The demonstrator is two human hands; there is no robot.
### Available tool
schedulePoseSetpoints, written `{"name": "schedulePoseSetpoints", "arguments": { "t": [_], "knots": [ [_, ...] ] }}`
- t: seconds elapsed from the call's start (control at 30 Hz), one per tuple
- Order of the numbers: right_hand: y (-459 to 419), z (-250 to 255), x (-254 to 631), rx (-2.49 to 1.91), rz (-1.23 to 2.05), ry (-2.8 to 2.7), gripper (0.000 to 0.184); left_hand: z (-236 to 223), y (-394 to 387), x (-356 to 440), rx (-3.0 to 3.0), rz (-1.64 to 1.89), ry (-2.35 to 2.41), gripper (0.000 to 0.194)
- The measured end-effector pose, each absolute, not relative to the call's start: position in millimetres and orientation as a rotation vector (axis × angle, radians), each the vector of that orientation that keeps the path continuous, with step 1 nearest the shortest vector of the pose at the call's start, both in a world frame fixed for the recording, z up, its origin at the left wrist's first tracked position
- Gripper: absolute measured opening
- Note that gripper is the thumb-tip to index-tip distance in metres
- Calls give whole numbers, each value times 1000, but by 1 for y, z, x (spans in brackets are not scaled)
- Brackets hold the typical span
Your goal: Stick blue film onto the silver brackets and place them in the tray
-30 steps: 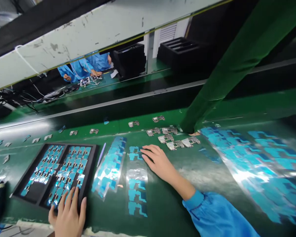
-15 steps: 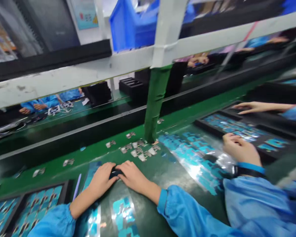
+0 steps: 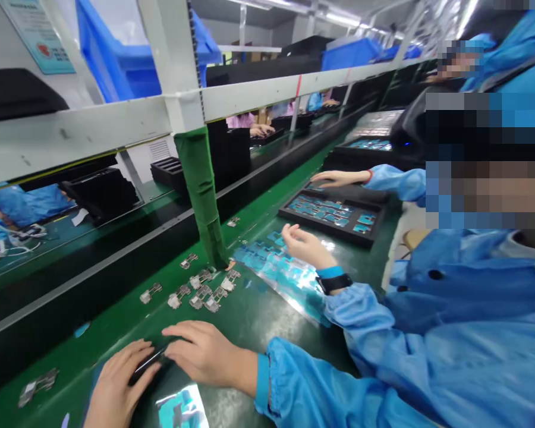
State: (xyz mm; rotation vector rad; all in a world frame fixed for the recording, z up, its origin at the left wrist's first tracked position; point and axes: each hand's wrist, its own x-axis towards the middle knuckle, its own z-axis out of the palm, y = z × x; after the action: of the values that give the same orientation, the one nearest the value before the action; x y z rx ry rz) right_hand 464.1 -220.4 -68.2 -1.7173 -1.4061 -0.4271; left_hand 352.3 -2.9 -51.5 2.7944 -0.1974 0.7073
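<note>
My left hand [image 3: 120,383], at the lower left, grips a small dark, slim piece [image 3: 148,364] with a shiny edge between thumb and fingers. From the other side my right hand [image 3: 209,355] holds the piece's far end with its fingertips; its exact kind I cannot make out. Just below the hands lies a clear sheet with teal film pieces [image 3: 182,409]. Beyond them, several small silver metal parts [image 3: 200,296] are grouped near the foot of a green-wrapped post [image 3: 200,196]. A single metal part [image 3: 38,386] lies left of my left hand.
To the right a co-worker's hand [image 3: 310,246] is over a larger teal film sheet [image 3: 267,261]. Another hand of a person [image 3: 339,177] reaches over a black tray [image 3: 330,229] of teal-backed parts. A white rail [image 3: 258,95] crosses above the bench, with a blue bin [image 3: 129,65] behind it.
My view has swung to the right, so the hands appear lower and further left. Both hands still hold the dark piece. The co-worker's upper body has come into view.
</note>
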Motion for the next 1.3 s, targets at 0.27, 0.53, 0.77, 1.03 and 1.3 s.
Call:
{"name": "schedulePoseSetpoints", "arguments": {
  "t": [0.27, 0.53, 0.77, 1.03, 1.3],
  "knots": [
    [-219, -61, 472, -1412, -402, -998, 17, -65, -5, 352, 2946, 582, -193, 58],
    [-208, -68, 483, -1167, 294, -516, 23, -59, -30, 340, 3002, 93, -440, 58],
    [-210, -76, 488, -1049, 411, -378, 44, -17, 2, 420, 2744, 63, 36, 56],
    [-221, -73, 498, -1143, 318, -297, 55, -53, 35, 511, 2554, 259, 338, 31],
    [-224, -73, 499, -1121, 315, -241, 53, -48, -4, 466, 2169, 391, 339, 35]
  ]
}}
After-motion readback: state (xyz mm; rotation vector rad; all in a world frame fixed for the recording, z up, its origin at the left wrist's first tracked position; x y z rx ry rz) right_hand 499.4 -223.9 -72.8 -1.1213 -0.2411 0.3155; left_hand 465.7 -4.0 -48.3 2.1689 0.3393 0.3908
